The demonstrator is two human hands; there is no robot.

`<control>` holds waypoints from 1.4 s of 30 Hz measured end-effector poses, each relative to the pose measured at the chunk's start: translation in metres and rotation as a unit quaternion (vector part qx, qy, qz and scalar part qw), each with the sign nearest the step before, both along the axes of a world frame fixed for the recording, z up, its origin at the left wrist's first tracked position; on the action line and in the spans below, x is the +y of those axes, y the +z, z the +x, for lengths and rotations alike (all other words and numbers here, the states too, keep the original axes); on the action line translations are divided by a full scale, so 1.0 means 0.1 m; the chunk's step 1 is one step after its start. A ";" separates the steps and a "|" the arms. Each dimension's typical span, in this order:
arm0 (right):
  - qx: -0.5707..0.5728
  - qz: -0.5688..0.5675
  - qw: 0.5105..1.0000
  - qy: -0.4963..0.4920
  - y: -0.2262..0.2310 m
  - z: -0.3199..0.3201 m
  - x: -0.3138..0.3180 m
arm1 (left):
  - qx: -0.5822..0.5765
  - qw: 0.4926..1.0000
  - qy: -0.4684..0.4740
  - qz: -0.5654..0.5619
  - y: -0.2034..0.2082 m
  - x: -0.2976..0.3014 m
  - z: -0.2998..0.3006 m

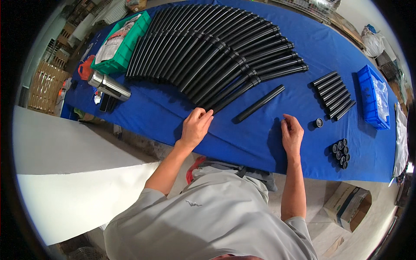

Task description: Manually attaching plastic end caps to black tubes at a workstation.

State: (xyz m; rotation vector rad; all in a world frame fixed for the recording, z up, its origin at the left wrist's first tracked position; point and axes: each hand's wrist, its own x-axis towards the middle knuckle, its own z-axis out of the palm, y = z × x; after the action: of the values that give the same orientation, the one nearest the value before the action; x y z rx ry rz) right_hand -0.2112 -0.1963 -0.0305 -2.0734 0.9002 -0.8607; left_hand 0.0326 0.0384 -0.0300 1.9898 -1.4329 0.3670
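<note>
My left hand [196,126] is closed at the near end of a black tube [236,94], the rightmost of the near row. Its fingertips cover that tube end. Many black tubes with collars [190,39] lie fanned out in two rows beyond it. A single black tube without a collar [260,103] lies at an angle between my hands. My right hand [292,133] hovers at the table's near side with its fingers loosely bent and apart, holding nothing. Nearest to it on the right stands a small round black cap [318,123].
Several short black tubes [333,95] lie in a row at the right, near a blue bin [368,97] with clear plastic bags. A cluster of black caps [340,152] sits closer to me. At left are a green crate [123,56] and a steel flask [108,86] on the blue tablecloth [247,145].
</note>
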 end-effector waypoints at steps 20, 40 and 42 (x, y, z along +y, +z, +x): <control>-0.056 0.063 0.996 -0.005 -0.06 -0.04 -0.03 | -0.064 0.997 0.018 0.045 0.02 -0.03 -0.06; -0.063 0.069 0.996 -0.008 -0.08 -0.05 -0.04 | -0.108 0.993 0.032 0.044 -0.03 -0.12 -0.05; -0.060 0.063 0.996 -0.006 -0.09 -0.05 -0.05 | -0.100 0.993 0.037 0.042 -0.04 -0.14 -0.06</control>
State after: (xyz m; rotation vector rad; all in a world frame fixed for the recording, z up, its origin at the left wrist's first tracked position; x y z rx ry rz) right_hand -0.2167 -0.2009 -0.0393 -1.8894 0.8795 -0.9007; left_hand 0.0265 0.0240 -0.0343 2.1279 -1.5216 0.5614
